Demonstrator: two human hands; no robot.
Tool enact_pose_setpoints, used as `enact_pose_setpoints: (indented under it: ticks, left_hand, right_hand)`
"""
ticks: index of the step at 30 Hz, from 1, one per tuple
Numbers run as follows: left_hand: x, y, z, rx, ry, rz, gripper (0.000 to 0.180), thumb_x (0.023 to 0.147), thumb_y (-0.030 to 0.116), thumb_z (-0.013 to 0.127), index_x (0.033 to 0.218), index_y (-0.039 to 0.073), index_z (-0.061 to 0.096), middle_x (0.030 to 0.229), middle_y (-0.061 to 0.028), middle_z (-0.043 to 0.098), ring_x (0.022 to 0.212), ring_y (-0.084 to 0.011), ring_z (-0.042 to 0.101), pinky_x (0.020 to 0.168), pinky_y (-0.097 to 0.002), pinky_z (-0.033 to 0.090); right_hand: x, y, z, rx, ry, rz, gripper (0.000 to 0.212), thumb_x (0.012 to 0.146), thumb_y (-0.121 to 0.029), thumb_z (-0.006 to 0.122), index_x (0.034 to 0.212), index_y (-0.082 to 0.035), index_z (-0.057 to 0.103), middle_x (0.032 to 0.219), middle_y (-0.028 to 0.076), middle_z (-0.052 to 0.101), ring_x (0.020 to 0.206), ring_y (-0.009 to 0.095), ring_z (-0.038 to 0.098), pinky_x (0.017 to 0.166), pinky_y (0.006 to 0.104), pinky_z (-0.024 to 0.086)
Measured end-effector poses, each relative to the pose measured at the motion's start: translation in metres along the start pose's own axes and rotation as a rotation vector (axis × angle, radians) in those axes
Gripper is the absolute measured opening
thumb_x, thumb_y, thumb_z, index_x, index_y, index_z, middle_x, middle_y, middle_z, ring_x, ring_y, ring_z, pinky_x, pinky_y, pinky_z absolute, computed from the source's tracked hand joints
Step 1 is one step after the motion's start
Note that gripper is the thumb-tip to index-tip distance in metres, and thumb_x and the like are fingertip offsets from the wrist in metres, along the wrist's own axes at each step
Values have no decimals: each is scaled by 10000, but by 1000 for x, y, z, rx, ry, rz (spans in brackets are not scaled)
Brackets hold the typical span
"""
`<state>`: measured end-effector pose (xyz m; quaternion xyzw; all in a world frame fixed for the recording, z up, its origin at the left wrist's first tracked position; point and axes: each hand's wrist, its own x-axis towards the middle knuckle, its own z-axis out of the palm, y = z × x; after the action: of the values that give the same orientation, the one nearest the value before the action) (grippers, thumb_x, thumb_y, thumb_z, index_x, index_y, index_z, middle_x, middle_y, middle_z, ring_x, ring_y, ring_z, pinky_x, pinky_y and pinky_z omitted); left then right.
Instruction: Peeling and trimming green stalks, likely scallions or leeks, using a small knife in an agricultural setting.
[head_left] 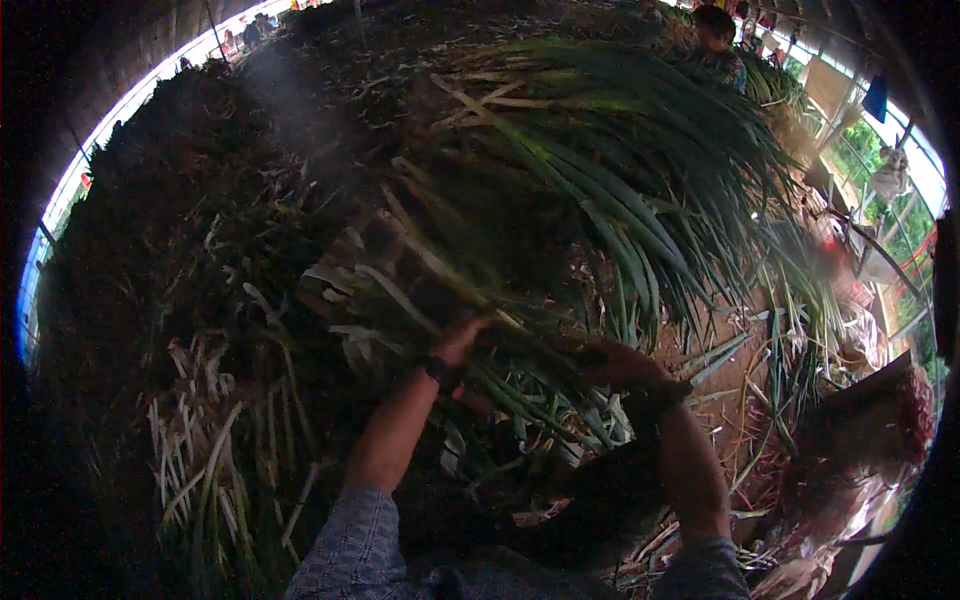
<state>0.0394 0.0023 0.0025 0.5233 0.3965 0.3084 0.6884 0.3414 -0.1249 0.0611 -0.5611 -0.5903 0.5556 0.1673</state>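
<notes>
My left hand (462,337), with a dark band at its wrist, is closed round the stalk of a long green onion (440,266). The stalk's pale end points up and away to the left, and its leaves trail down to the right. Beside those leaves, my right hand (622,366) is curled on the same green onion; shade and blur dim its fingertips. Below both hands lie loose green leaves (540,410). Just beyond them spreads a large heap of green onions (620,170), the leaves fanning to the right.
Dark, trimmed plant waste (200,220) covers the left and far ground. Pale stalks (195,450) lie at the lower left. To the right are bare soil (725,400) and a brown box-like thing (850,440) with reddish bits around it. Another person (718,45) is at the far right.
</notes>
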Motion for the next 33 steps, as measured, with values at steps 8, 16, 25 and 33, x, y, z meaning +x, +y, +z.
enact_pose_setpoints:
  ticks: [8,16,25,33]
  left_hand:
    - [-6,9,12,155,-81,-2,472,888,357,638,1275,92,584,1311,-94,560,1169,-224,528,1021,-389,399]
    - [7,2,5,-22,-112,-33,383,892,309,659,1197,81,622,1109,-25,642,997,-150,604,852,-331,483]
    - [51,1,-10,242,-218,-74,391,894,183,640,1242,19,568,1303,-102,546,1182,-239,508,1015,-376,417]
    - [96,-69,-69,1079,-113,514,204,806,136,571,954,47,680,810,-165,673,747,-311,650,681,-435,498]
  right_hand:
    - [-6,25,-2,99,31,-125,480,794,-159,754,1233,-24,614,1062,25,666,905,101,577,799,306,512]
    - [-21,-32,5,-21,53,87,420,849,-208,696,1222,-37,609,1004,-8,645,885,96,553,732,276,466]
    - [-18,-4,6,259,118,-173,415,822,-194,736,1186,-31,623,854,-22,618,709,76,527,583,267,443]
    - [-16,-8,5,-112,114,-139,386,811,-114,732,1173,-35,625,968,22,669,833,82,587,739,285,504]
